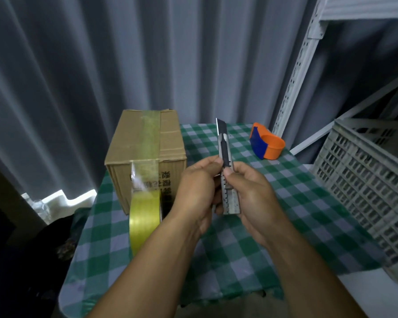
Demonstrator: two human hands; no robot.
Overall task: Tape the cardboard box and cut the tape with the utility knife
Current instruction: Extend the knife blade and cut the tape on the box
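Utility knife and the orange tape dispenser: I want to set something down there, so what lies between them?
Only bare checkered tablecloth lies between the utility knife and the orange tape dispenser, in the head view.

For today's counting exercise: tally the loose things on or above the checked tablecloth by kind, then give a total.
Cardboard box: 1
Roll of yellow tape: 1
Utility knife, held by left hand and right hand: 1
Orange and blue dispenser: 1
Total: 4

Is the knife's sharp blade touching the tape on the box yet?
Apart. The head view shows the utility knife held up in both hands, its blade in the air right of the cardboard box, away from the tape strip.
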